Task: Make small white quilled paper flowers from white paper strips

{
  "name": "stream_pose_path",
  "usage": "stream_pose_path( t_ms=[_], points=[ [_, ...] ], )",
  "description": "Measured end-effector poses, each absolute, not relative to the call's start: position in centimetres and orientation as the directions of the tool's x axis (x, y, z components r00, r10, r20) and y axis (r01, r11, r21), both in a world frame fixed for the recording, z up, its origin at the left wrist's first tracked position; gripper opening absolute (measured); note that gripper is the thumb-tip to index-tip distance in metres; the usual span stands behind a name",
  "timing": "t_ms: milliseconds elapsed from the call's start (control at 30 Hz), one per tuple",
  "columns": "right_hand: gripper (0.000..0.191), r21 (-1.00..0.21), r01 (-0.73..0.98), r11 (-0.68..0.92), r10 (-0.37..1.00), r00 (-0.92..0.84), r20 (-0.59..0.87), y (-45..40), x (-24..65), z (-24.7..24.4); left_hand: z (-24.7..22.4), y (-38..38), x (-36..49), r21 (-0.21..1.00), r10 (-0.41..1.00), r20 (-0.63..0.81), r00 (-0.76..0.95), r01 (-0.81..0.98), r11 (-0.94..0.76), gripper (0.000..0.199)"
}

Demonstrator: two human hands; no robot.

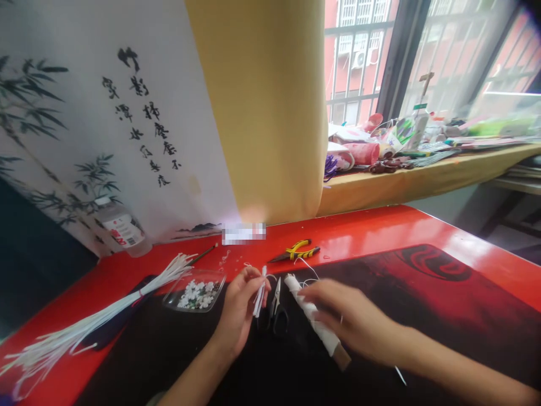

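Observation:
My left hand [242, 299] is closed on a small bundle of white cords [260, 299], pinched upright between thumb and fingers. My right hand [342, 310] is blurred by motion over a stick wound with white thread [313, 316]; its fingers look apart, and I cannot tell whether they touch the stick. A loose white thread [307, 267] curls beyond the stick's top end. Between the hands lie scissors [276, 310] with dark handles. A clear tray [169, 301] of small white flower-like pieces [198, 294] stands left of my left hand.
Yellow-and-black pliers [296, 251] lie farther back on the red table [367, 228]. A long tied bundle of white cords [122, 304] stretches across the left side. Behind it stands a clear bottle [122, 228]. A dark mat [422, 304] lies under my hands. Craft items crowd the windowsill.

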State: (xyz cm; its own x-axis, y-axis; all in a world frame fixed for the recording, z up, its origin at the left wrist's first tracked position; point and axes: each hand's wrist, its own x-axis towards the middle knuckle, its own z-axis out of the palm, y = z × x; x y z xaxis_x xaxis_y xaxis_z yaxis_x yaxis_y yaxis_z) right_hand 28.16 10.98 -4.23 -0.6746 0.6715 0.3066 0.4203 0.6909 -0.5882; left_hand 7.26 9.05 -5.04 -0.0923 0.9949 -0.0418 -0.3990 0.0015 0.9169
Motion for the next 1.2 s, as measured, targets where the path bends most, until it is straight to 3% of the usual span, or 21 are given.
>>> stream_pose_path(
  t_ms=[100,167,267,467,633,733,867,967,1100,1200],
  points=[
    [0.045,-0.391,0.272,0.879,0.378,-0.898,0.226,9.3,26.5,-5.2,-4.4,9.3,6.7,0.931,0.985,-0.046,-0.169,-0.366,-0.019,0.019],
    [0.036,-0.301,0.264,0.916,0.331,-0.922,0.199,9.5,26.4,-5.4,-4.0,9.4,6.4,0.935,0.979,-0.052,-0.197,-0.353,-0.021,0.022],
    [0.014,-0.172,0.382,0.908,0.412,-0.891,0.193,10.7,27.3,-5.2,-3.8,9.6,6.0,0.937,0.975,-0.065,-0.212,-0.348,-0.013,0.025],
    [0.010,-0.031,0.573,0.819,0.566,-0.797,0.213,10.9,26.1,-5.1,-3.9,9.6,6.2,0.945,0.981,-0.076,-0.180,-0.328,0.013,0.024],
    [0.032,0.119,0.707,0.698,0.666,-0.701,0.254,10.0,21.7,-5.8,-3.8,9.2,6.4,0.945,0.989,-0.072,-0.133,-0.326,0.025,0.029],
    [0.034,0.152,0.739,0.656,0.701,-0.672,0.240,10.4,20.3,-6.2,-3.6,9.3,6.3,0.944,0.990,-0.078,-0.114,-0.327,0.037,0.028],
    [0.002,0.175,0.702,0.690,0.678,-0.712,0.181,11.5,21.3,-6.4,-3.5,9.3,6.3,0.940,0.992,-0.079,-0.096,-0.339,0.042,0.026],
    [0.012,0.183,0.683,0.707,0.664,-0.730,0.160,12.0,22.5,-6.2,-3.4,9.0,6.5,0.939,0.993,-0.084,-0.084,-0.341,0.050,0.027],
    [0.009,0.161,0.702,0.694,0.682,-0.713,0.167,11.4,22.7,-5.8,-3.2,8.5,6.7,0.944,0.993,-0.097,-0.070,-0.321,0.069,0.028],
    [0.023,0.129,0.701,0.701,0.677,-0.712,0.188,10.7,22.2,-6.1,-3.0,8.4,6.8,0.937,0.994,-0.095,-0.051,-0.341,0.072,0.025]
  ],
)
